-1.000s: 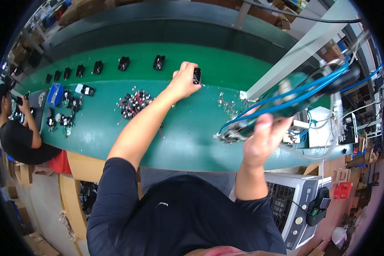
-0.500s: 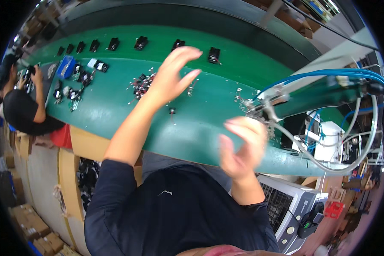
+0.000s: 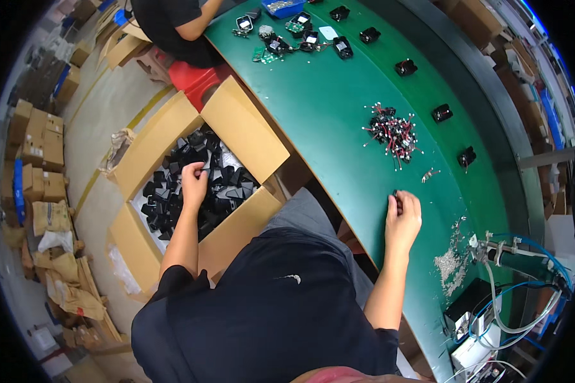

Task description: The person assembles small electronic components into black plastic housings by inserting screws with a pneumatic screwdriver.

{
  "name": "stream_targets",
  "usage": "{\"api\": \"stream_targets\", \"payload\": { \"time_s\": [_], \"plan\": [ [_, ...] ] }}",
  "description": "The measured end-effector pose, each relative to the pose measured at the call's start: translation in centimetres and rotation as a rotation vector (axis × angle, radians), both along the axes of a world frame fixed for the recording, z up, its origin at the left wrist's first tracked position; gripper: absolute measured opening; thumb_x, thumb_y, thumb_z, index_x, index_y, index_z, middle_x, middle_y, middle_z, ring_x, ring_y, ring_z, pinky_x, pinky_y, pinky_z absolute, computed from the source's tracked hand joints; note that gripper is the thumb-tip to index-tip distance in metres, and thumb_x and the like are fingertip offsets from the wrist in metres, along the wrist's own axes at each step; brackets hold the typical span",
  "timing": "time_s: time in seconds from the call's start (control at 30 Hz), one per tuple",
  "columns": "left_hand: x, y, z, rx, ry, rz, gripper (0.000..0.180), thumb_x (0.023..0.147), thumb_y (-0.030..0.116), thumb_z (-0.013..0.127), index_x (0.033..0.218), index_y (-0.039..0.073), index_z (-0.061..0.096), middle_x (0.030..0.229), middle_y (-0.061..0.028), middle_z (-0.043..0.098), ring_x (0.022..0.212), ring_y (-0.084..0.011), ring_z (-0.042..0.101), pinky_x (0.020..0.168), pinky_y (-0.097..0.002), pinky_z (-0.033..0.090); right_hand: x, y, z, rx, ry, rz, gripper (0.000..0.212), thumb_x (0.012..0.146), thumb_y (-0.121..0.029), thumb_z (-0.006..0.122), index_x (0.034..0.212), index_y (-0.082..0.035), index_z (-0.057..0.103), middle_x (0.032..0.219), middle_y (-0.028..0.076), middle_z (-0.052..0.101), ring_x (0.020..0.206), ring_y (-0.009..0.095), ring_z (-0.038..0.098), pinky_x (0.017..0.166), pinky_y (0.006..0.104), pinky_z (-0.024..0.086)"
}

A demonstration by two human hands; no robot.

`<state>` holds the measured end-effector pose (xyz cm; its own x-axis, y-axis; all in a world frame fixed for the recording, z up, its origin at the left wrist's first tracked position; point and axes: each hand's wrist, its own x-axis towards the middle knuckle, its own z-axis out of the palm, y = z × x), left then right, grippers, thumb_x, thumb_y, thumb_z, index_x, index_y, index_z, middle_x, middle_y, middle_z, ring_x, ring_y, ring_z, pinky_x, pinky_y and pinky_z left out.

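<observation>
My left hand [image 3: 195, 182] reaches down into an open cardboard box [image 3: 249, 131] on the floor at my left, its fingers closing on one of the many black plastic housings [image 3: 217, 191] piled inside. My right hand [image 3: 402, 214] rests on the green table [image 3: 338, 121] with its fingers curled around a small dark part. A heap of small red-and-black wired parts [image 3: 393, 131] lies on the table beyond that hand.
Black housings [image 3: 442, 113] stand spaced in a row along the table's far side. Another person [image 3: 172, 22] sits at the far end among parts and a blue tray [image 3: 282, 7]. Tools with blue hoses [image 3: 511, 255] and a pile of screws [image 3: 450, 262] lie at right. Cartons line the floor at left.
My view has swung left toward the floor box. My left hand left the table's row of housings and went down into the box. My right hand dropped from the hose tool to the table.
</observation>
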<state>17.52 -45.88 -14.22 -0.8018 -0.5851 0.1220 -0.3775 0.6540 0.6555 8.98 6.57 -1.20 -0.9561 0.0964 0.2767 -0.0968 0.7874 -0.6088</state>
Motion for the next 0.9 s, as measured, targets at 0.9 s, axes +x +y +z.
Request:
{"api": "stream_targets", "payload": {
  "time_s": [0.9],
  "plan": [
    [-4.9, 4.3, 4.7, 0.795, 0.085, 0.047, 0.086, 0.075, 0.014, 0.086, 0.147, 0.001, 0.042, 0.126, -0.0122, 0.057, 0.101, -0.0206, 0.063, 0.078, -0.0329, 0.055, 3.1, -0.1, -1.7, -0.049, 0.334, -0.058, 0.015, 0.077, 0.001, 0.076, 0.091, -0.003, 0.072, 0.098, 0.013, 0.073, 0.094, 0.032, 0.069, 0.083, 0.0407, 0.057]
  ]
}}
